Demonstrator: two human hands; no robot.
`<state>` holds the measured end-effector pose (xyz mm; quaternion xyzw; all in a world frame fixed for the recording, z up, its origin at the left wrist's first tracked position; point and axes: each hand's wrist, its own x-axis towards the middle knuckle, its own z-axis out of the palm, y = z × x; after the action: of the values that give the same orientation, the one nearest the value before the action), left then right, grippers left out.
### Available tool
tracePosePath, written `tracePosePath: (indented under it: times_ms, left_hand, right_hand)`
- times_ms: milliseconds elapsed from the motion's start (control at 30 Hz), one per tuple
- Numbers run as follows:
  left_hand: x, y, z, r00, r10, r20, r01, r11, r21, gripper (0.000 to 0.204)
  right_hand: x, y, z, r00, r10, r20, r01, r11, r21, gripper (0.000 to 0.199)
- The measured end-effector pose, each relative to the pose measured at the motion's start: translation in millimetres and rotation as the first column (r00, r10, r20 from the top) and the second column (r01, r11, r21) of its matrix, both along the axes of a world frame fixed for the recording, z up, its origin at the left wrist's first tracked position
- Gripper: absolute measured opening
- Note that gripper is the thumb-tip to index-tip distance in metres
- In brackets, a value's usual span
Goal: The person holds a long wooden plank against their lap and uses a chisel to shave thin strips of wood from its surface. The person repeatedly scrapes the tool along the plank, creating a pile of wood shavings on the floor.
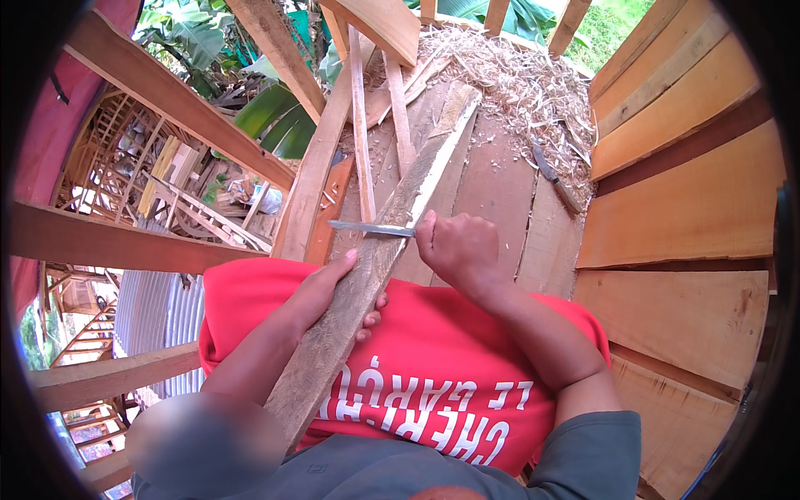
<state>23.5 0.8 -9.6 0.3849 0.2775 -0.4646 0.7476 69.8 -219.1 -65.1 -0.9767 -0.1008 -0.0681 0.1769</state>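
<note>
Wood shavings (533,92) lie past your hands. Your left hand (329,292) grips the long wooden slat (375,250); your right hand (454,246), closed on the knife (371,228), is shaving it. Next, I think, push the blade gently along the edge.

The single head view looks steeply down from the wearer's head, close over the lap, with the red shirt (433,367) at six o'clock. It faces the plank floor (492,192) toward twelve o'clock. Fisheye bending curves the wooden beams (167,100) at nine o'clock and the wall boards (692,208) at three o'clock.
</note>
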Motion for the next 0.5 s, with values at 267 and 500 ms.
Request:
tracePosePath:
  times_ms: [267, 500]
  left_hand:
    - [-3.6, 3.2, 1.0, 0.999, 0.024, -0.037, -0.026, 0.999, -0.040, 0.046]
    - [0.0, 0.6, -1.0, 1.000, -0.007, 0.002, 0.007, 1.000, 0.027, 0.053]
  right_hand:
    - [9.5, 0.3, -1.1, 0.999, -0.038, -0.036, 0.041, 0.997, 0.072, 0.051]
    - [10.8, 3.6, 0.3, 0.997, -0.039, -0.066, 0.039, 0.999, 0.006, 0.051]
